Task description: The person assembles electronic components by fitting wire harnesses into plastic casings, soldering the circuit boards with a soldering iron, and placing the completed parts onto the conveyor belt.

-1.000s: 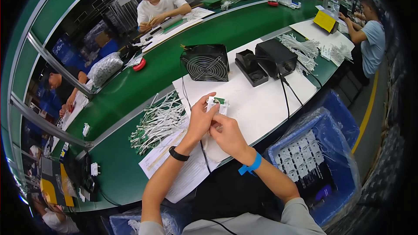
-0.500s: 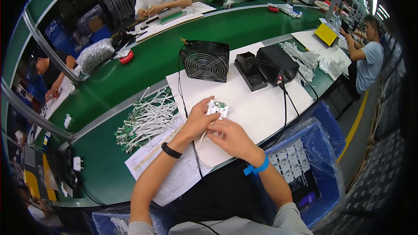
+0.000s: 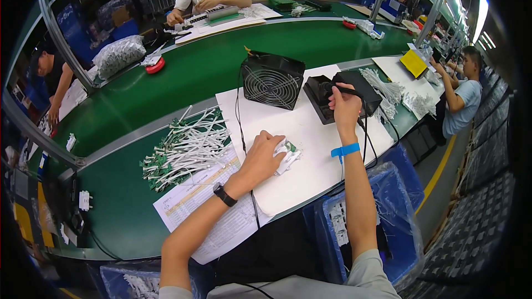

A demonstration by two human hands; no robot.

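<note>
On the white board (image 3: pixel 316 166), my left hand (image 3: pixel 258 159) is closed on a small white plastic housing with a green circuit board (image 3: pixel 288 159). A black band circles that wrist. Farther right, my right hand (image 3: pixel 346 106) grips the black handle of a soldering iron (image 3: pixel 351 92), its tip end hidden at the black iron stand (image 3: pixel 316 95). Behind my right hand stands the black soldering station (image 3: pixel 367 84), partly covered by the hand. A blue strap (image 3: pixel 344 150) wraps the right wrist.
A black fan (image 3: pixel 273 81) stands behind the housing. Left of the board lie white wires with green boards (image 3: pixel 185 147) and a printed sheet (image 3: pixel 194 210). Black cables run across the board. A lined blue bin (image 3: pixel 407 232) sits at the right; co-workers sit around the green bench (image 3: pixel 210 61).
My right hand has left the white housing, moved up and right, and taken hold of the soldering iron's handle. My left hand stays on the housing.
</note>
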